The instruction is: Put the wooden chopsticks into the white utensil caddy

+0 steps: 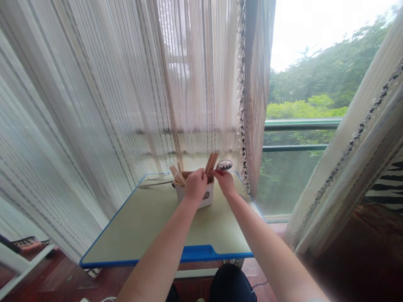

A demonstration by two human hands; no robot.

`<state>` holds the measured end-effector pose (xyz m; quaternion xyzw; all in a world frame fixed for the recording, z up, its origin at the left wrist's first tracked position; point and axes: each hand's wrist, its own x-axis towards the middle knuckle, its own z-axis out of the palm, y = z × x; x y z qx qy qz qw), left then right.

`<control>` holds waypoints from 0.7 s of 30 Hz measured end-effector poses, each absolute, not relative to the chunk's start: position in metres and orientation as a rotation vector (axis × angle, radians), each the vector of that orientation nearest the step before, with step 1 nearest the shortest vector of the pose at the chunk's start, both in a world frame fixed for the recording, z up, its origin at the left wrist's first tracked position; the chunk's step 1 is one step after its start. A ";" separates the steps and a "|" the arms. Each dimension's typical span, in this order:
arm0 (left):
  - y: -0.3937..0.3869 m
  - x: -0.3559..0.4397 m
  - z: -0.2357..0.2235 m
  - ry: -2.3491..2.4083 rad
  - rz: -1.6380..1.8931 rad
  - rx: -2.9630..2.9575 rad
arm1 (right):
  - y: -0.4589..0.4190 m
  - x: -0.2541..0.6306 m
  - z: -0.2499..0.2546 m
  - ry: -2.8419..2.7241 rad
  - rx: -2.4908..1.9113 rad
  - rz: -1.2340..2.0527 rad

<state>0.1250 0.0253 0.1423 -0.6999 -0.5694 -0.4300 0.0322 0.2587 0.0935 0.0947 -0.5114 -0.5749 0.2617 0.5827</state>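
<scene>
A white utensil box (206, 200) with a dark label stands on the table. Wooden chopsticks (212, 162) rise from its right side, and another bunch of chopsticks (177, 175) leans out on the left. Across the box's front rim is my left hand (195, 185), its fingers closed near the base of the right bunch; what they grip is hidden. My right hand (224, 181) has its fingers pinched at the box's right edge, close to those chopsticks. Just behind it shows the metal head of a slotted spoon (224, 165). I cannot tell which item the right fingers hold.
The table (141, 226) has a pale top, a blue rim and a blue tray groove (198, 252) in front. Long thin utensils (155, 183) lie at its back left. Sheer curtains (126, 84) hang close behind, with a window and railing (302, 124) to the right.
</scene>
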 end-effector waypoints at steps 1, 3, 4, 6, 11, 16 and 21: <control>0.020 0.119 0.144 -1.725 -1.411 -2.087 | 0.093 0.257 0.095 -1.334 -1.208 0.594; 0.010 0.104 0.149 -1.664 -1.550 -1.965 | 0.093 0.255 0.095 -1.312 -1.235 0.565; 0.006 0.097 0.152 -1.641 -1.593 -1.908 | 0.094 0.253 0.096 -1.301 -1.246 0.556; -0.002 0.081 0.156 -1.623 -1.613 -1.793 | 0.094 0.251 0.098 -1.282 -1.260 0.553; -0.013 0.046 0.159 -1.665 -1.464 -1.603 | 0.080 0.245 0.103 -1.186 -1.283 0.553; -0.019 0.018 0.152 -1.704 -1.491 -1.535 | 0.032 0.221 0.107 -1.029 -1.221 0.434; -0.014 -0.014 0.126 -1.875 -1.644 -1.498 | -0.012 0.175 0.110 -1.364 -0.927 0.373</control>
